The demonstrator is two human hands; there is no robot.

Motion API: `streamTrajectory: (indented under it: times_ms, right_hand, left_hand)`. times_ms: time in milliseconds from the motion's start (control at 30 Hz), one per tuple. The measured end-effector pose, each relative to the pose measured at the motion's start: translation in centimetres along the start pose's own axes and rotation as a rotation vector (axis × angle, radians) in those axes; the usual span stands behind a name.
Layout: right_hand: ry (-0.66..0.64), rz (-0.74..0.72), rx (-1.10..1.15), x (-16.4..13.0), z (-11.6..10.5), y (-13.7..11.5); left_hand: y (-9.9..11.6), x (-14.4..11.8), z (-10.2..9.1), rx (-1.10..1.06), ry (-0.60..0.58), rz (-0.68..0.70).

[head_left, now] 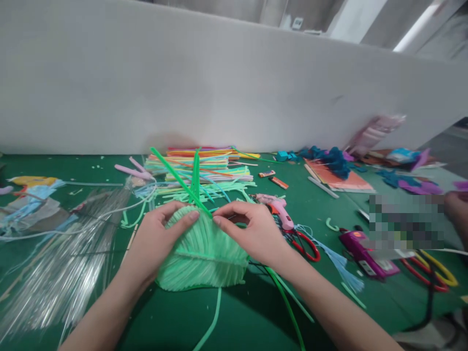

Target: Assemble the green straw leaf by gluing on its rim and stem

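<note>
A light green leaf shape [204, 256] made of many pipe cleaners lies on the green table [234, 317] in front of me. My left hand [157, 239] grips its upper left edge, fingers curled over the top. My right hand [252, 229] pinches its top right, fingertips meeting those of the left hand near several loose green pipe cleaner ends [190, 183] that stick up from the leaf.
A stack of colourful pipe cleaners [204, 168] lies behind the leaf. A pink glue gun [278, 207] and red scissors [305, 243] lie to the right, then a purple glue gun [365, 253]. Clear plastic sticks [62, 263] cover the left. Another person's hand [457, 209] shows at far right.
</note>
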State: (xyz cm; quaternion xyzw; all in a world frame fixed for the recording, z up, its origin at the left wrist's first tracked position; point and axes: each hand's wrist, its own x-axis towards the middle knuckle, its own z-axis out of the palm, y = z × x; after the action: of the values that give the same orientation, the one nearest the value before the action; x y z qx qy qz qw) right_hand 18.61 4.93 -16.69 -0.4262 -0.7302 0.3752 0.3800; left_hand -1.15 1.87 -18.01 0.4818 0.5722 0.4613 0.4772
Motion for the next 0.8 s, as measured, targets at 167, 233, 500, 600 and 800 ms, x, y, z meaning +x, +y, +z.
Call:
streamTrajectory:
  times_ms: [167,233,500,600,800]
  right_hand:
    - [0.021,-0.15,-0.171,-0.2,0.1,0.0]
    - [0.008,-0.215,-0.232,-0.2,0.0,-0.1]
    - [-0.033,-0.161,-0.225,-0.1,-0.1,-0.3]
    - [-0.113,-0.037,-0.166,0.2,-0.3,-0.2]
    - [-0.189,0.073,-0.011,0.8,-1.0,-0.2]
  left_hand:
    - [-0.2,-0.1,0.1,-0.002,0.05,0.006]
    - [-0.2,-0.1,0.3,0.002,0.062,0.01]
    - [-0.1,-0.1,0.3,-0.03,0.036,0.001]
    - [-0.1,-0.1,0.2,-0.037,0.024,0.008]
    - [0.6,0.1,-0.8,0.013,0.011,0.066]
